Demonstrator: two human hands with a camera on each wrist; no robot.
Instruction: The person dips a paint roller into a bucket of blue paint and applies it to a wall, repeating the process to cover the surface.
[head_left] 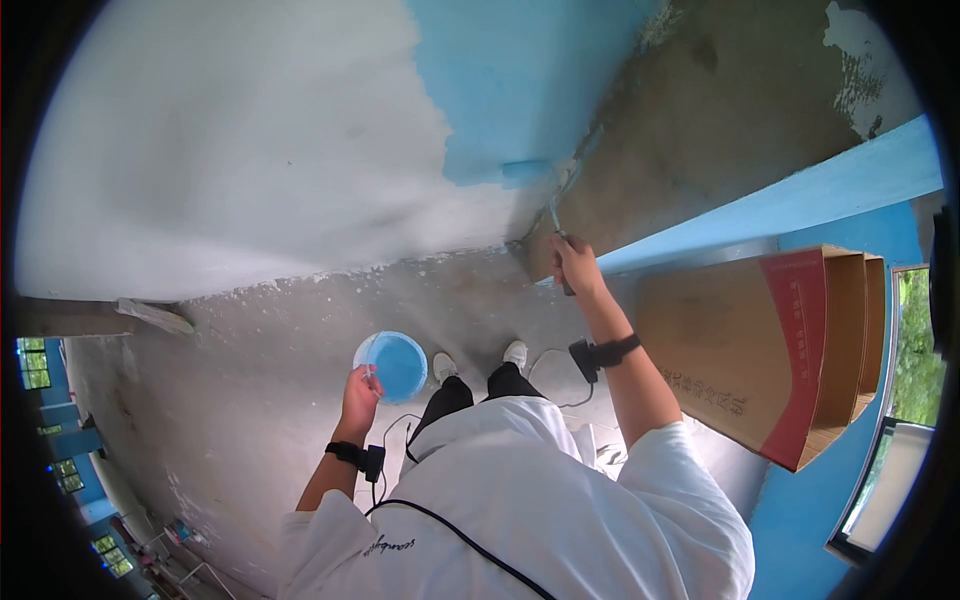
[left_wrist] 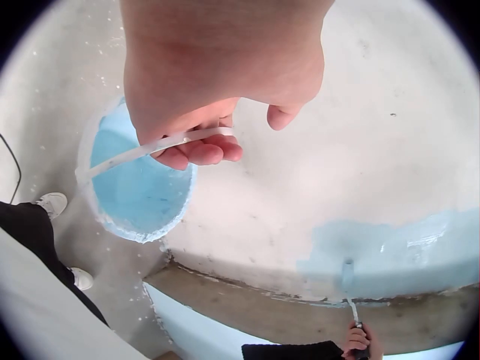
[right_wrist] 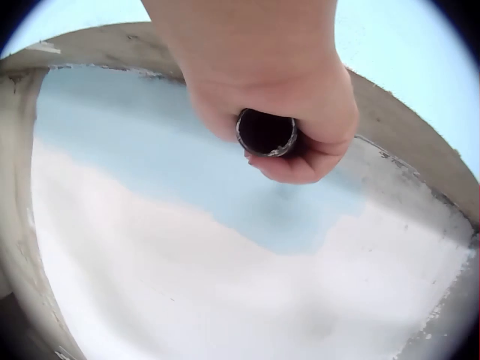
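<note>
My right hand [head_left: 575,264] grips the dark handle of a paint roller [head_left: 527,173]. The blue roller head lies against the white wall, at the lower edge of a blue painted patch [head_left: 520,85]. In the right wrist view, fingers curl round the hollow black handle end [right_wrist: 267,133]. My left hand [head_left: 359,402] holds the thin white bail handle [left_wrist: 124,158] across its curled fingers, with the thumb [left_wrist: 282,116] apart. From this handle hangs a round bucket [head_left: 404,366] with light blue paint inside and paint-smeared rim, left of my feet.
A brown ledge [head_left: 690,130] juts from the wall beside the roller. To the right stands a large cardboard box [head_left: 715,345] with a red band. Paint specks dot the grey floor [head_left: 240,370]. A window [head_left: 912,345] is at far right. Cables run from both wrist cameras.
</note>
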